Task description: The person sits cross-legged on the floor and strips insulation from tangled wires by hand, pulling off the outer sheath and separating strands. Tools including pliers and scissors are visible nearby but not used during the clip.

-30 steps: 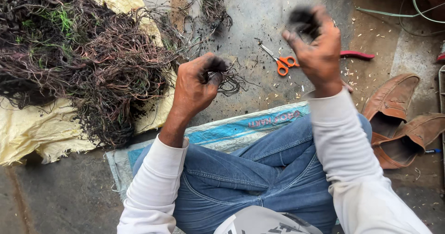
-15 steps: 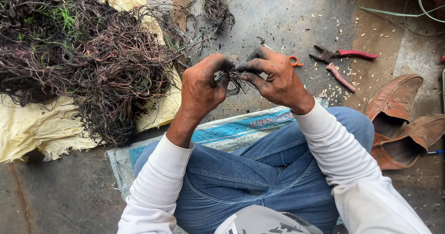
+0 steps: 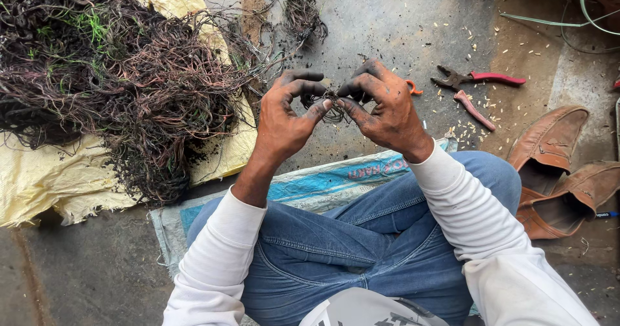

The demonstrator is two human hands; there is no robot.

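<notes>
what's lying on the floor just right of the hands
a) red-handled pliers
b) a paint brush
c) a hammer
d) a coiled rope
a: red-handled pliers lie open on the concrete floor right of the right hand, which with the left hand pinches a small tangle of wire.

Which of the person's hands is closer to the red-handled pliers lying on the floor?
The right hand. It sits just left of the red-handled pliers in the picture, with a gap between them. The left hand is farther off, beyond the small wire tangle both hands pinch.
</notes>
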